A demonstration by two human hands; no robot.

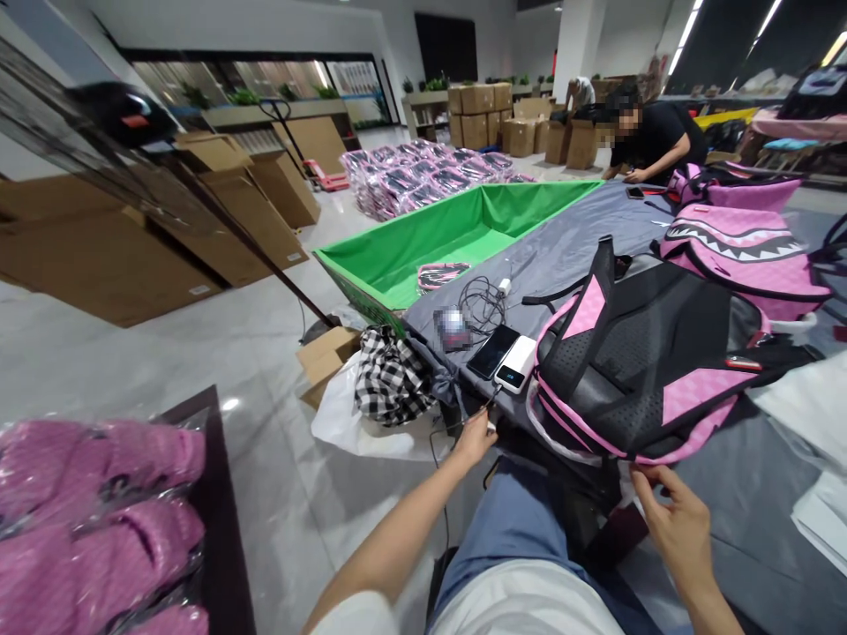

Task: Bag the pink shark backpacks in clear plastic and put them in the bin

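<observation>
A pink and black backpack (635,353) lies with its straps and padded back up on the grey-covered table, a clear plastic bag edge showing beneath it. My right hand (678,520) pinches the backpack's near lower edge between thumb and fingers. At the table's front edge, my left hand (475,439) is closed, fingertips together by a black cable; a small pale bit shows there, too small to name. That cable runs up to a white power bank (515,365) with a lit display. Beside it lies a black phone (493,351).
A green-lined bin (397,256) adjoins the table, holding one packed pink item (442,276). More pink backpacks (734,251) lie at right. A co-worker (655,141) bends over the far end. Cardboard boxes (225,203), a fan pole and bagged pink goods (86,520) stand left.
</observation>
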